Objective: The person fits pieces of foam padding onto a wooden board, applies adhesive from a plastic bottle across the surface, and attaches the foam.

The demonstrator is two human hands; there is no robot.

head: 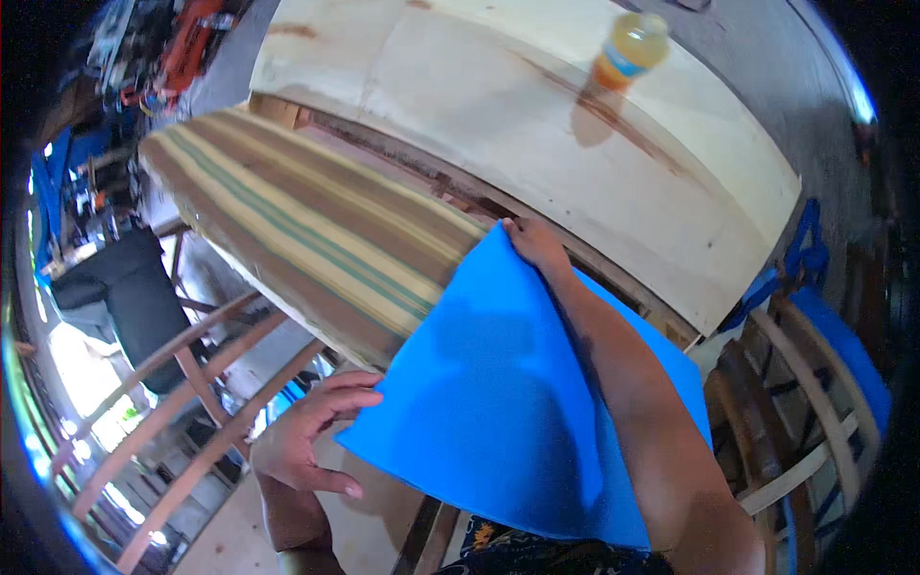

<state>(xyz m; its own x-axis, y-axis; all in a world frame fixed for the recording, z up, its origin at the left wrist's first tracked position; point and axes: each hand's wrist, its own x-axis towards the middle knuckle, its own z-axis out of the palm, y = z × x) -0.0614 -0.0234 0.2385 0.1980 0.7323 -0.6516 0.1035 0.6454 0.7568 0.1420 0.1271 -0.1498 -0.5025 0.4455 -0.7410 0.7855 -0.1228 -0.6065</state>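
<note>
A bright blue sheet of foam or fabric drapes over the near end of a padded board covered in striped cloth, in brown, cream and green. My right hand grips the sheet's upper corner over the striped surface, its forearm lying along the blue material. My left hand is beside the sheet's left corner, thumb and fingers spread; whether the fingertips touch the edge I cannot tell. The sheet's near part hangs down close to my body, and a fold runs under my right forearm.
Behind the padded board lies a pale plywood panel with a capped bottle of orange-yellow liquid on it. Wooden slatted frames stand at the left and right. Dark material hangs at the left.
</note>
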